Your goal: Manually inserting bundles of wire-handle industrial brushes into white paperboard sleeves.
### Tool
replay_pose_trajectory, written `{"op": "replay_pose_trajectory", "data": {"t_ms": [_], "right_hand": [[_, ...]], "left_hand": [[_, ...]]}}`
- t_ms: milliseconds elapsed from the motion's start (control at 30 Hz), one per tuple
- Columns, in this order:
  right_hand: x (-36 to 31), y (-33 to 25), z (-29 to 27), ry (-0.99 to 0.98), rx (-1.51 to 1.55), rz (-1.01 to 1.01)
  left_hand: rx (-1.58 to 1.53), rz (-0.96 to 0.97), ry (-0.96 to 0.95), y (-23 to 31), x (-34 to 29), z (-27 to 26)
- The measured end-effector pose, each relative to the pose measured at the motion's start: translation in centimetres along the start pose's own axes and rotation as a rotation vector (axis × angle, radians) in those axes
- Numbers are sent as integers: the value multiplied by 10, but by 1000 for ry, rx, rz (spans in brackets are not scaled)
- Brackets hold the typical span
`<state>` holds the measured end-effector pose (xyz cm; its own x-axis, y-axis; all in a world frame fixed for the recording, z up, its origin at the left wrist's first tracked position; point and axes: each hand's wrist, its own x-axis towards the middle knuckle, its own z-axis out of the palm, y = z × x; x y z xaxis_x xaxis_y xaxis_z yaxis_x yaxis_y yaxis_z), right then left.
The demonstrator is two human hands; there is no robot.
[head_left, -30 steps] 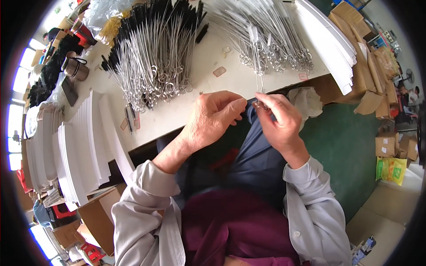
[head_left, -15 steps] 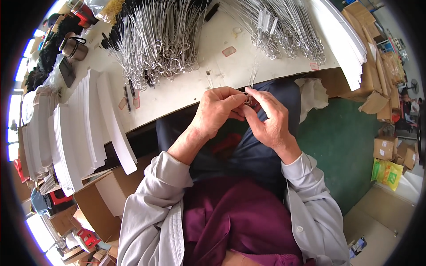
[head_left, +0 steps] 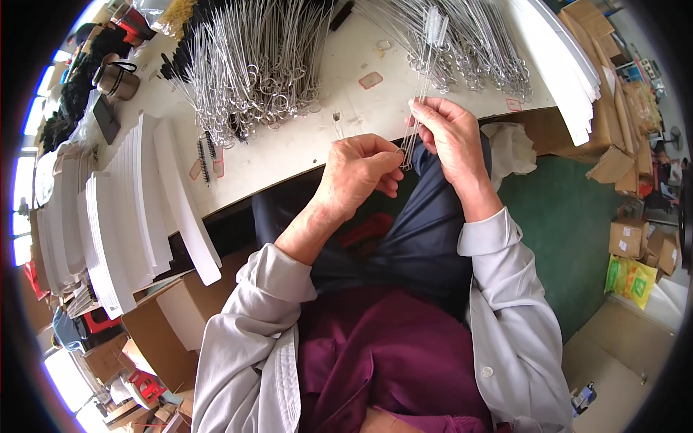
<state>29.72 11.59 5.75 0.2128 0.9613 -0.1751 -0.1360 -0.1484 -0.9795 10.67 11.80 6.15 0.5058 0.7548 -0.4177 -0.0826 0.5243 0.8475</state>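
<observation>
My left hand is closed in a pinch at the looped ends of a few thin wire brushes. My right hand grips the same brushes higher on their wire handles, thumb and forefinger together. The brushes point away from me, their pale bristle heads over the far bundle. Both hands are over my lap at the table's near edge. Ahead of my left hand, a large heap of looped wire brush handles covers the table. A second bundle of wire handles lies farther right.
White strips of card are stacked at the left, with more white strips at the right. Two small black brushes lie near the table's left front. A metal flask stands back left. A cardboard box is below left.
My right hand has moved up and away from my left, sliding to a higher grip along the wires. My left hand has stayed nearly in place.
</observation>
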Motion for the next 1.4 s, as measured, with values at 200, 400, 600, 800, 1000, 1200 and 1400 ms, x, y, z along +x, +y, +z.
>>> {"op": "replay_pose_trajectory", "data": {"t_ms": [200, 400, 600, 800, 1000, 1200, 1400], "right_hand": [[-3, 3, -5, 3, -170, -84], [-12, -4, -3, 115, -7, -131], [-9, 10, -10, 161, 194, -131], [3, 10, 3, 116, 312, -51], [6, 3, 14, 110, 377, -35], [7, 2, 20, 68, 431, -8], [-6, 1, 20, -8, 652, 59]], "left_hand": [[66, 13, 20, 2, 3, -3], [50, 44, 74, 5, 2, -6], [-181, 37, 89, -3, 1, -8], [-209, -17, 3, -11, -2, -3], [-163, -2, -9, -10, -5, 1], [-145, -12, -26, -12, -8, 2], [-54, 42, -91, -9, -16, 5]]}}
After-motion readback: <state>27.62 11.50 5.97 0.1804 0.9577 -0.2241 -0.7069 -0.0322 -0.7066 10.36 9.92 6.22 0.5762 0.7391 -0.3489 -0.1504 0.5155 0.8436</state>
